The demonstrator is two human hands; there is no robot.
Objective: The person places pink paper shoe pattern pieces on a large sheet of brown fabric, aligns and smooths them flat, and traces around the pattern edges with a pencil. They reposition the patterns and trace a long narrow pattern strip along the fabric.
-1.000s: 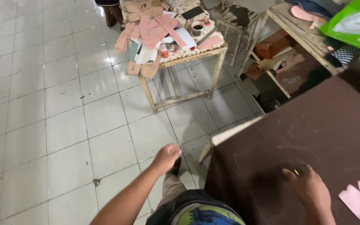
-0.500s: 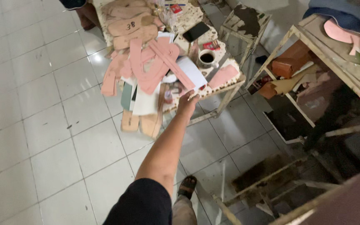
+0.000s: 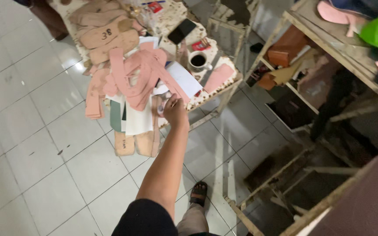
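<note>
Now the left hand (image 3: 174, 111) fingers pinch a pale pink strip (image 3: 159, 106), flat, thin.

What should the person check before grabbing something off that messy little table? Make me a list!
1. Left hand has reached the pile at the table's front edge: ok.
2. Whether the fingers already pinch a piece: cannot tell, they blur into the pile.
3. Pink strips lie flat and steady: not ok, they are tangled and some hang over the edge.
4. Cup of dark drink stands clear of the hand: ok, it is upright and apart.
5. Black phone is out of the way: ok, near the far side.
6. Right hand free to help: cannot tell, it is out of view.
</note>
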